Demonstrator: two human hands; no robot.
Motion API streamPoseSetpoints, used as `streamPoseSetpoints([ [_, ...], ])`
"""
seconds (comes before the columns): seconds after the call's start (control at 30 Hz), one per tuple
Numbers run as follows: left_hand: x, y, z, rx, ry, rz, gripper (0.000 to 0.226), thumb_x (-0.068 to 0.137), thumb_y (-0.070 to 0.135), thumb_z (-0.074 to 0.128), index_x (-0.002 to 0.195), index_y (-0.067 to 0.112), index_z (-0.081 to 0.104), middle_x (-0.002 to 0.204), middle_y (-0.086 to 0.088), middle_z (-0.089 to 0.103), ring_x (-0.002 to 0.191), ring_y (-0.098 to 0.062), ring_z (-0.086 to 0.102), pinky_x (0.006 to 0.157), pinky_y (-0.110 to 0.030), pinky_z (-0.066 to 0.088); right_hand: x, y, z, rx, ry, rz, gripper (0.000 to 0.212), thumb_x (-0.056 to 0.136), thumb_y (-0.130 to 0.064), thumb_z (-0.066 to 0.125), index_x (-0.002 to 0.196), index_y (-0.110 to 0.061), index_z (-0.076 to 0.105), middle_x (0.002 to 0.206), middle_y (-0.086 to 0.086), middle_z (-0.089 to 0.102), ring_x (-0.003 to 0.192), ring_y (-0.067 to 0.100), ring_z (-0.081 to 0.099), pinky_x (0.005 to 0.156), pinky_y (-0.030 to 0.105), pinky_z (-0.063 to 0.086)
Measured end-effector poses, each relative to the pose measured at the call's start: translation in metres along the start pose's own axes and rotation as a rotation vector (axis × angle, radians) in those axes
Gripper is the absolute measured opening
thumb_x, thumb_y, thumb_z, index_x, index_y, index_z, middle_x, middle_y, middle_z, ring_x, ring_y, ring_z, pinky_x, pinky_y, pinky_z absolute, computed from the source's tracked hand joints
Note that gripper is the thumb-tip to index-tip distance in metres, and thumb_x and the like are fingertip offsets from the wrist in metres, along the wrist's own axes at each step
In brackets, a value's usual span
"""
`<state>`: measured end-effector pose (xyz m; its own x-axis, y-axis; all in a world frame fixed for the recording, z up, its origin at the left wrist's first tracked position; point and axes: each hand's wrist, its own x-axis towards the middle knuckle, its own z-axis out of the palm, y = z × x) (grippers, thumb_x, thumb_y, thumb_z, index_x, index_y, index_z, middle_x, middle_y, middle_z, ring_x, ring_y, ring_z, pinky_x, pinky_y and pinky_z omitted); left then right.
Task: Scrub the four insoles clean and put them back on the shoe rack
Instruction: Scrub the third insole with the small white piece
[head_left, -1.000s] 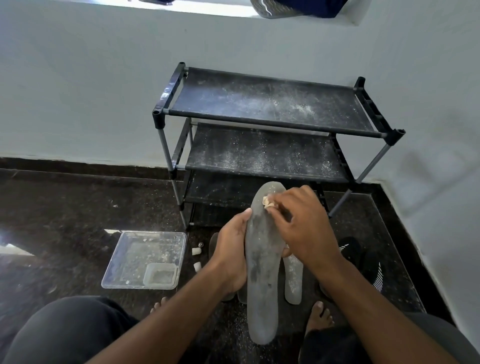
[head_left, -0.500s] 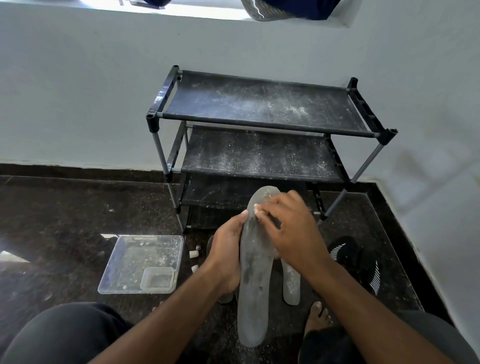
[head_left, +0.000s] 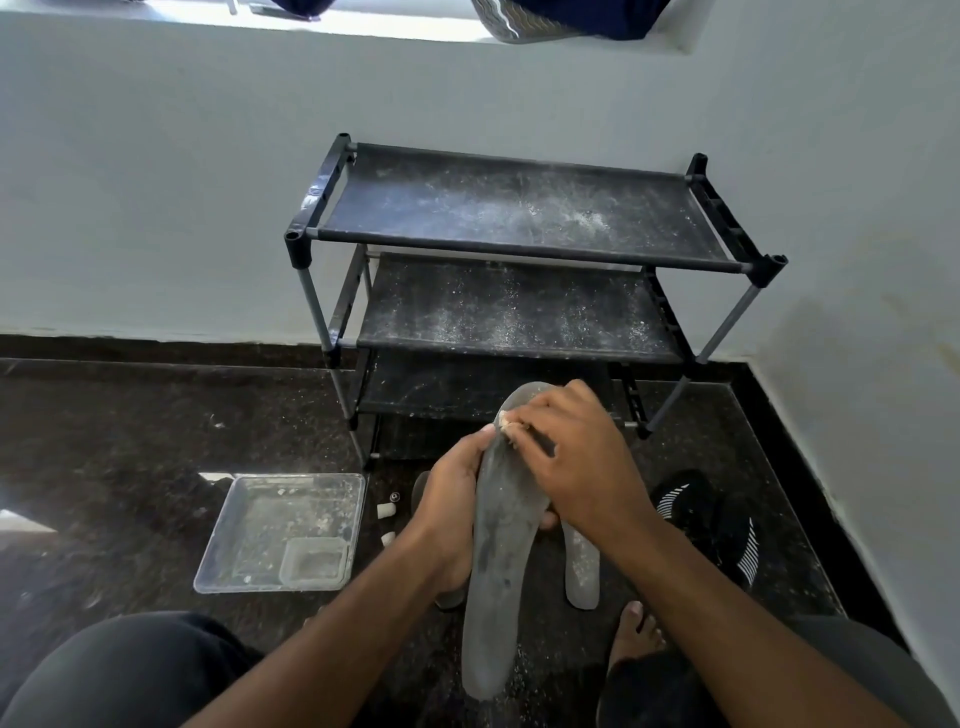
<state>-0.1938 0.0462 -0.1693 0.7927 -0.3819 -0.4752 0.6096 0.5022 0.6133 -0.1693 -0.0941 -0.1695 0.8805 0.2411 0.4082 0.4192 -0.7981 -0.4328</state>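
A long grey insole (head_left: 498, 561) stands on its heel on the floor, tilted toward the rack. My left hand (head_left: 449, 514) grips its left edge at mid height. My right hand (head_left: 576, 467) pinches a small pale scrubbing piece (head_left: 506, 423) and presses it on the insole's upper part near the toe. Another grey insole (head_left: 582, 571) lies flat on the floor behind, partly hidden by my right arm. A dark insole edge (head_left: 420, 491) shows behind my left hand. The black three-shelf shoe rack (head_left: 519, 218) stands against the wall, dusted with white powder.
A clear plastic tray (head_left: 283, 530) with a small inner cup lies on the floor to the left, with small white bits (head_left: 385, 512) beside it. A black shoe (head_left: 711, 525) with white stripes sits at the right. My bare foot (head_left: 636, 636) and knees are at the bottom.
My right hand has slid the scrubbing piece a little to the left across the top of the insole. The left hand keeps the same grip.
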Motion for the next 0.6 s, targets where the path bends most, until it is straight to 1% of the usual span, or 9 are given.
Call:
streamPoseSetpoints([
  [0.07, 0.001, -0.002, 0.000, 0.013, 0.002, -0.014, 0.052, 0.107, 0.038, 0.044, 0.129, -0.003, 0.066, 0.110, -0.025, 0.072, 0.084, -0.031, 0.074, 0.068, -0.044, 0.062, 0.005, 0.007, -0.003, -0.028, 0.057, 0.058, 0.015, 0.097, -0.023, 0.062, 0.105, -0.018, 0.075, 0.092, -0.010, 0.062, 0.091, 0.007, 0.045, 0.081, 0.028, 0.045],
  [0.1, 0.000, -0.002, 0.000, 0.017, 0.000, -0.017, 0.053, 0.107, 0.038, 0.044, 0.130, -0.004, 0.065, 0.111, -0.026, 0.072, 0.083, -0.032, 0.074, 0.068, -0.044, 0.062, 0.007, 0.008, -0.005, -0.027, 0.081, 0.083, 0.016, 0.097, -0.023, 0.062, 0.105, -0.018, 0.075, 0.092, -0.009, 0.062, 0.091, 0.007, 0.045, 0.081, 0.029, 0.046],
  [0.17, 0.001, -0.002, 0.001, 0.013, -0.014, -0.012, 0.053, 0.107, 0.037, 0.044, 0.128, -0.006, 0.065, 0.106, -0.025, 0.072, 0.080, -0.031, 0.073, 0.066, -0.043, 0.062, 0.006, 0.004, -0.005, -0.023, 0.076, 0.071, 0.015, 0.097, -0.022, 0.062, 0.105, -0.017, 0.074, 0.093, -0.009, 0.063, 0.092, 0.007, 0.046, 0.081, 0.030, 0.046],
  [0.27, 0.000, -0.001, 0.000, 0.004, -0.019, 0.004, 0.048, 0.108, 0.034, 0.042, 0.125, -0.004, 0.066, 0.096, -0.019, 0.074, 0.077, -0.026, 0.074, 0.063, -0.039, 0.062, -0.002, -0.007, 0.000, 0.023, -0.003, -0.022, 0.015, 0.097, -0.022, 0.062, 0.101, -0.015, 0.074, 0.094, -0.008, 0.062, 0.092, 0.008, 0.047, 0.081, 0.030, 0.046],
  [0.33, 0.001, -0.003, -0.002, 0.013, -0.006, -0.004, 0.050, 0.108, 0.035, 0.043, 0.128, -0.006, 0.065, 0.101, -0.023, 0.074, 0.079, -0.030, 0.074, 0.065, -0.041, 0.062, 0.000, -0.003, -0.001, -0.004, 0.006, -0.018, 0.015, 0.097, -0.024, 0.062, 0.100, -0.017, 0.074, 0.093, -0.009, 0.062, 0.091, 0.009, 0.047, 0.080, 0.033, 0.046],
  [0.4, 0.001, -0.005, -0.002, 0.031, -0.012, -0.023, 0.053, 0.106, 0.037, 0.045, 0.129, -0.006, 0.065, 0.109, -0.028, 0.072, 0.083, -0.034, 0.073, 0.069, -0.045, 0.063, 0.006, 0.006, -0.004, -0.038, 0.054, 0.044, 0.014, 0.097, -0.024, 0.062, 0.102, -0.019, 0.074, 0.091, -0.009, 0.062, 0.090, 0.010, 0.047, 0.080, 0.036, 0.047],
  [0.47, 0.001, -0.004, -0.001, 0.035, -0.019, -0.030, 0.053, 0.107, 0.038, 0.045, 0.128, -0.006, 0.066, 0.112, -0.029, 0.072, 0.084, -0.035, 0.074, 0.072, -0.047, 0.062, 0.008, 0.010, -0.006, -0.032, 0.079, 0.083, 0.014, 0.097, -0.024, 0.062, 0.103, -0.019, 0.074, 0.090, -0.009, 0.061, 0.091, 0.009, 0.046, 0.081, 0.036, 0.047],
  [0.6, 0.004, -0.003, -0.004, 0.030, -0.019, -0.003, 0.052, 0.108, 0.035, 0.043, 0.131, -0.007, 0.063, 0.104, -0.026, 0.073, 0.081, -0.034, 0.073, 0.074, -0.047, 0.061, 0.000, -0.004, 0.000, 0.075, -0.026, 0.024, 0.016, 0.097, -0.025, 0.061, 0.102, -0.017, 0.074, 0.095, -0.010, 0.062, 0.093, 0.007, 0.047, 0.084, 0.030, 0.046],
])
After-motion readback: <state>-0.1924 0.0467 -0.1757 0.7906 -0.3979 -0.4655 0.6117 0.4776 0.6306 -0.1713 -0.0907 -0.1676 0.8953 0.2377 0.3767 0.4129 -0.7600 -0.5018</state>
